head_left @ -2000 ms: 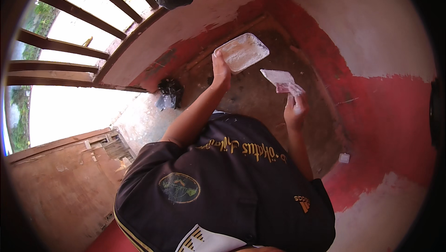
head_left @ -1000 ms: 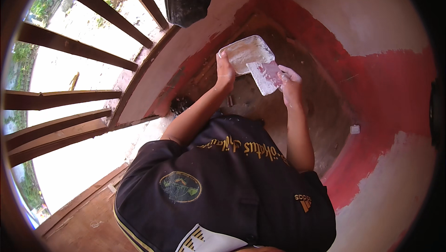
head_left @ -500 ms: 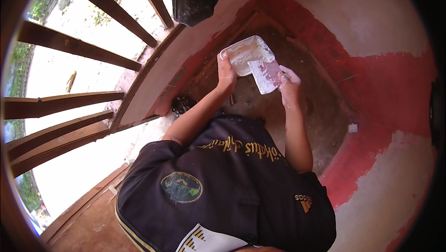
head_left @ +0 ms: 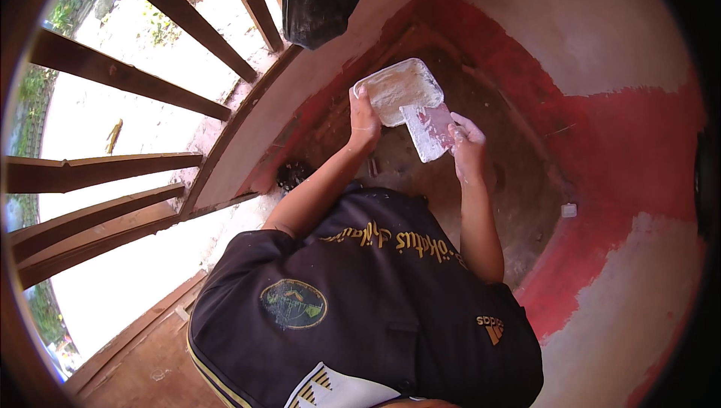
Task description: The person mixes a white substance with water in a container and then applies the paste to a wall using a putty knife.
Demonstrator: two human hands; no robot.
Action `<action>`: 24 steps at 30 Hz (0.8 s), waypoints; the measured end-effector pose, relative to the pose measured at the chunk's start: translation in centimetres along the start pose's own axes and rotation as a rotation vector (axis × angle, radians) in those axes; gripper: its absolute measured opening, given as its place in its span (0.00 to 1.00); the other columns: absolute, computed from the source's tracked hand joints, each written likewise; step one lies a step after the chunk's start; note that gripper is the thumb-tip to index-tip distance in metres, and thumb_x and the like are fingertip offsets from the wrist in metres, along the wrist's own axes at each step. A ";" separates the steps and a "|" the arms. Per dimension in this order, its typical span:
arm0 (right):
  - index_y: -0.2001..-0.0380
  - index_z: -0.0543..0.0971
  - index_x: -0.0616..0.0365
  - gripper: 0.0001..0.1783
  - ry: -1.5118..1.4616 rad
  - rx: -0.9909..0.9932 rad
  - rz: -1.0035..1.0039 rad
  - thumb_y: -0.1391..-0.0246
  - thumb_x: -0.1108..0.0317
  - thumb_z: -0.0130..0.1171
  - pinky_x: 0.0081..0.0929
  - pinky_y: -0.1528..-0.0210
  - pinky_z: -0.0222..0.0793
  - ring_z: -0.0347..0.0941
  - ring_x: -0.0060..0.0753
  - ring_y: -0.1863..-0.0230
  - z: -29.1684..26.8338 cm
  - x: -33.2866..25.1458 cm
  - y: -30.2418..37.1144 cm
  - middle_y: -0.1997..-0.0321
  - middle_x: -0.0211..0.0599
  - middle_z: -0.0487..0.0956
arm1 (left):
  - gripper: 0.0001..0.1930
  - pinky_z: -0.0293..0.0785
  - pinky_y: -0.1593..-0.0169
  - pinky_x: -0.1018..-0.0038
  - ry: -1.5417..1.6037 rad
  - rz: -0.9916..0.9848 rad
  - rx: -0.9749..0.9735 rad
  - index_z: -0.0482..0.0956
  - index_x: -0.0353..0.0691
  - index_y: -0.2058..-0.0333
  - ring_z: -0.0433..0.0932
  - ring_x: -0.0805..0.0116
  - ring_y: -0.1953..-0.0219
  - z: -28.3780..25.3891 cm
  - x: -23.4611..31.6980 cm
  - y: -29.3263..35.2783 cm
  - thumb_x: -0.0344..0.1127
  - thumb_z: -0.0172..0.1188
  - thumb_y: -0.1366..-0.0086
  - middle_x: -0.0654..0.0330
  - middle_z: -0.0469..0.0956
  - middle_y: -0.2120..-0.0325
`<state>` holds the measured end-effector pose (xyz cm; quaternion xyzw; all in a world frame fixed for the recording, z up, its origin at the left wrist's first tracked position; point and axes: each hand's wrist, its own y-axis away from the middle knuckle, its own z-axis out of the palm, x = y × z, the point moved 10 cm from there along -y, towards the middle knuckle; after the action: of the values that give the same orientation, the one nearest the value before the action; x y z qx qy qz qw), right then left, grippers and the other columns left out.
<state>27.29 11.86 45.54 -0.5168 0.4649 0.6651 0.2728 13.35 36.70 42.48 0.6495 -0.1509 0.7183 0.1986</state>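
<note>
- The wall [head_left: 616, 152] wraps the upper and right sides, red in a ragged band with pale patches above and below.
- The floor [head_left: 526, 182], brown and worn, lies beneath the hands.
- The shirt [head_left: 360, 295], black with gold lettering, fills the lower middle.
- The wooden bars [head_left: 128, 76] stand at the left, with bright ground and greenery beyond.
- The black bag-like thing [head_left: 323, 6] hangs at the top, near the bars.
- The tray [head_left: 430, 80], shallow with rounded corners, is held up over the floor, tilted, white paste [head_left: 390, 111] smeared inside.
- The scraper [head_left: 429, 130], flat and pinkish with white paste along its left part, overlaps the tray's lower right corner; whether they touch, I cannot tell.
- The left hand [head_left: 363, 116] grips the tray's left end, thumb over the rim.
- The right hand [head_left: 469, 140], whitened at the fingers, pinches the scraper's right edge.
- The small white square [head_left: 568, 210] sits low at the right.
</note>
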 end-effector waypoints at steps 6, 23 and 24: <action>0.44 0.79 0.68 0.18 0.118 0.081 -0.093 0.36 0.78 0.58 0.15 0.73 0.59 0.67 0.10 0.73 -5.1 -1.3 0.8 0.67 0.27 0.81 | 0.24 0.64 0.39 0.64 -0.082 0.031 -0.104 0.67 0.35 0.46 0.71 0.56 0.47 0.1 0.3 0.4 0.51 0.35 0.20 0.48 0.72 0.51; 0.43 0.77 0.66 0.19 -0.006 0.211 -0.058 0.36 0.79 0.57 0.14 0.77 0.56 0.67 0.09 0.75 -7.2 -0.9 0.5 0.68 0.27 0.80 | 0.23 0.66 0.39 0.64 -0.002 0.074 -0.069 0.66 0.36 0.46 0.73 0.55 0.48 -1.1 0.2 -1.2 0.51 0.35 0.20 0.47 0.74 0.53; 0.43 0.77 0.66 0.19 -0.007 0.212 -0.061 0.36 0.79 0.57 0.14 0.77 0.56 0.67 0.09 0.75 -6.5 -1.9 0.4 0.68 0.27 0.80 | 0.23 0.66 0.40 0.63 -0.057 0.096 -0.091 0.66 0.36 0.46 0.74 0.55 0.48 -0.8 0.9 -1.1 0.52 0.35 0.20 0.47 0.75 0.53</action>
<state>30.36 6.11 47.21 -0.4967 0.5157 0.6053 0.3479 13.11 38.15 43.23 0.6518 -0.2201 0.7007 0.1889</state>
